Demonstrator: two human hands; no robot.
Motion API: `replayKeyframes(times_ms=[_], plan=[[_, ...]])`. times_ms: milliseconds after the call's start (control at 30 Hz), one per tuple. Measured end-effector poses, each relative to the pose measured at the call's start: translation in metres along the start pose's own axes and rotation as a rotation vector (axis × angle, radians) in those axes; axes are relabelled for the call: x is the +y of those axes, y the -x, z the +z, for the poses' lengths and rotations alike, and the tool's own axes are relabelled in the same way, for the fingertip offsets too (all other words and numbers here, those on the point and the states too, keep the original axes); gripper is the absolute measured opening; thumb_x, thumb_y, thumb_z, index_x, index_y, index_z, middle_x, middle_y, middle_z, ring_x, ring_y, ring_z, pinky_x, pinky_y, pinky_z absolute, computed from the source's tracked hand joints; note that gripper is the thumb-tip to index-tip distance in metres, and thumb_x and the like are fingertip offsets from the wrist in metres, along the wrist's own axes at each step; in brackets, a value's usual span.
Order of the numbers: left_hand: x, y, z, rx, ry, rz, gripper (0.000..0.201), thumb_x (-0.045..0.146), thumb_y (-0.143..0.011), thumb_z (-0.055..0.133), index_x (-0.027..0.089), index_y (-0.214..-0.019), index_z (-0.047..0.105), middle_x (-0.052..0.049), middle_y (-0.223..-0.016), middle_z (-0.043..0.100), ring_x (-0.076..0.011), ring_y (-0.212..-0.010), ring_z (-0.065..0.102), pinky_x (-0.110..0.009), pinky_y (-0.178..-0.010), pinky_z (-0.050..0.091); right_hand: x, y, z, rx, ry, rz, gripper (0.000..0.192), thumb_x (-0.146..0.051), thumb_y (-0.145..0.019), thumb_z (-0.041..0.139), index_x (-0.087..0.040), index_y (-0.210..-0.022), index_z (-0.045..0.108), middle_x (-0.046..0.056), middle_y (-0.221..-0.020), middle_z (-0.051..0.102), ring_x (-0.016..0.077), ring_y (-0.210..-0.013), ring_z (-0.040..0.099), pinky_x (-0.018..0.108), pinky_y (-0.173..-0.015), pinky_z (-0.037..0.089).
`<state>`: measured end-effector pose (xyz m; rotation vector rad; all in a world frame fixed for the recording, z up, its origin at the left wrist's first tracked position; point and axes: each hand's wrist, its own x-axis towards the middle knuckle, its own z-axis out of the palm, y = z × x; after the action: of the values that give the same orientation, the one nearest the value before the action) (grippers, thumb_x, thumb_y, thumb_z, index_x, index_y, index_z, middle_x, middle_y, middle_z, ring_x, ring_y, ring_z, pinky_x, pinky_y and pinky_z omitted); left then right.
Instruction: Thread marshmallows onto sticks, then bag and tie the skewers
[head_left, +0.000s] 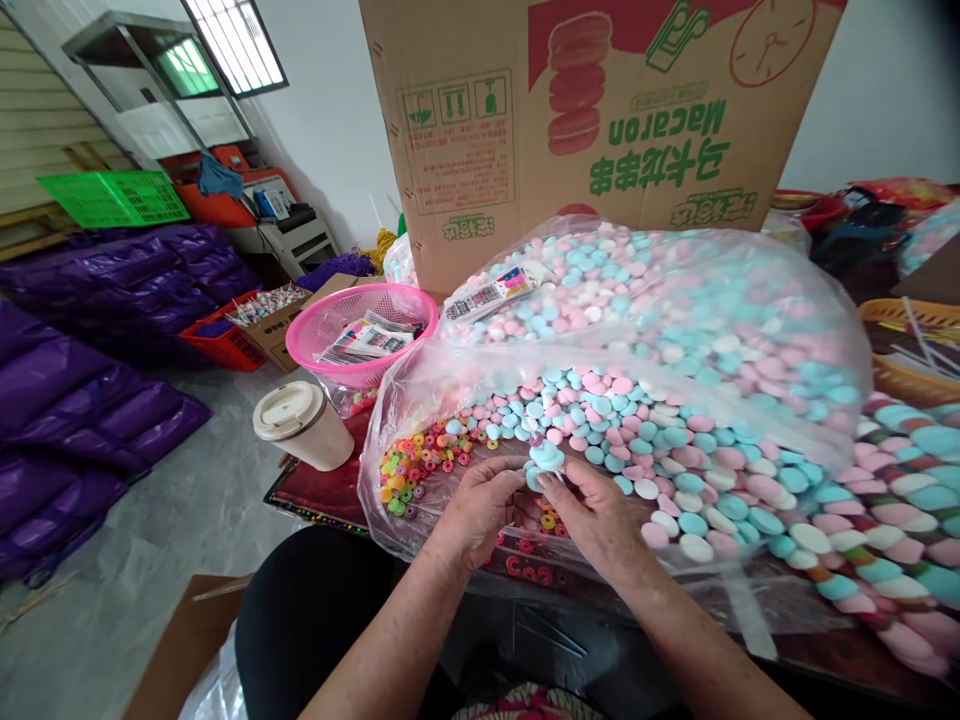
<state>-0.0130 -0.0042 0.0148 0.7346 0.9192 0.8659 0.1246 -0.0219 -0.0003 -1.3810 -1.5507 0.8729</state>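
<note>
The blue candy [547, 457] sits between your hands, in front of the candy pile [679, 480]. Your left hand [480, 508] and right hand [600, 512] pinch it narrowly from either side, fingers curled, forearms converging; rings [427, 455] lie leftward.

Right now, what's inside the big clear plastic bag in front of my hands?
Pink, blue and white sweets show through the clear plastic bag, heaped together. The outer ones hide the middle and bottom of the heap.
</note>
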Motion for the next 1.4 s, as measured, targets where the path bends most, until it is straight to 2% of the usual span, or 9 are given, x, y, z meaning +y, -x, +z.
replayKeyframes(times_ms=[133,267,400,533,667,900,1100,1400], plan=[[0.0,0.004,0.0,-0.068,-0.076,0.055,0.034,0.036,-0.072,0.065,0.015,-0.099,0.064,-0.002,-0.066,0.062,-0.0111,-0.054,0.057,-0.024,-0.054,0.047,-0.001,0.001,0.001,0.038,-0.031,0.035,0.024,-0.038,-0.082,0.047,-0.02,-0.07,0.054,-0.001,-0.063,0.056,0.0132,-0.062,0.049,0.023,-0.055,0.039],[0.0,0.007,-0.005,-0.118,-0.237,0.165,0.037,0.036,-0.069,0.071,0.014,-0.099,0.064,-0.001,-0.074,0.061,-0.0091,-0.057,0.055,-0.021,-0.054,0.046,-0.005,-0.001,-0.001,0.012,-0.014,0.076,0.026,-0.041,-0.082,0.048,-0.02,-0.068,0.051,-0.003,-0.06,0.052,0.012,-0.057,0.046,0.022,-0.052,0.037],[0.0,0.005,-0.008,0.029,-0.193,0.138,0.033,0.035,-0.065,0.073,0.013,-0.088,0.064,-0.001,-0.068,0.06,-0.0095,-0.055,0.056,-0.021,-0.052,0.045,-0.015,0.006,-0.014,-0.08,0.06,0.099,0.03,-0.043,-0.087,0.041,-0.021,-0.07,0.05,-0.004,-0.058,0.049,0.0117,-0.053,0.045,0.022,-0.049,0.035],[0.0,0.001,-0.013,0.175,-0.087,0.141,0.031,0.032,-0.059,0.075,0.013,-0.08,0.062,-0.001,-0.062,0.062,-0.0124,-0.055,0.059,-0.024,-0.054,0.048,-0.015,0.024,-0.029,-0.102,0.205,-0.001,0.033,-0.038,-0.089,0.035,-0.021,-0.062,0.046,-0.002,-0.058,0.051,0.0129,-0.055,0.047,0.023,-0.051,0.037],[0.001,-0.002,-0.016,0.268,-0.048,0.171,0.031,0.028,-0.058,0.072,0.013,-0.083,0.061,-0.001,-0.063,0.064,-0.014,-0.056,0.061,-0.027,-0.056,0.051,-0.008,0.04,-0.032,-0.119,0.317,-0.081,0.032,-0.034,-0.088,0.034,-0.022,-0.061,0.045,0.0,-0.057,0.056,0.0144,-0.053,0.051,0.025,-0.051,0.04],[-0.003,-0.004,-0.006,0.284,-0.235,0.252,0.023,0.02,-0.062,0.062,0.015,-0.084,0.063,0.002,-0.064,0.06,-0.0116,-0.056,0.059,-0.024,-0.056,0.049,0.001,0.041,-0.022,-0.112,0.504,-0.09,0.03,-0.026,-0.087,0.028,-0.021,-0.081,0.057,0.008,-0.075,0.066,0.0228,-0.073,0.064,0.033,-0.066,0.048],[-0.013,-0.008,-0.009,0.303,-0.314,0.32,0.024,0.016,-0.062,0.058,0.016,-0.086,0.063,0.002,-0.072,0.058,-0.0105,-0.063,0.054,-0.023,-0.061,0.048,0.005,0.042,-0.022,-0.134,0.57,-0.066,0.031,-0.025,-0.086,0.028,-0.021,-0.08,0.059,0.009,-0.077,0.067,0.0242,-0.075,0.064,0.036,-0.071,0.048],[-0.022,-0.01,-0.018,0.322,-0.487,0.384,0.026,0.015,-0.065,0.055,0.016,-0.09,0.063,0.002,-0.067,0.06,-0.01,-0.058,0.052,-0.02,-0.056,0.044,0.002,0.041,-0.016,-0.132,0.606,-0.091,0.031,-0.023,-0.088,0.028,-0.021,-0.073,0.055,0.006,-0.068,0.065,0.019,-0.064,0.062,0.028,-0.059,0.042]])
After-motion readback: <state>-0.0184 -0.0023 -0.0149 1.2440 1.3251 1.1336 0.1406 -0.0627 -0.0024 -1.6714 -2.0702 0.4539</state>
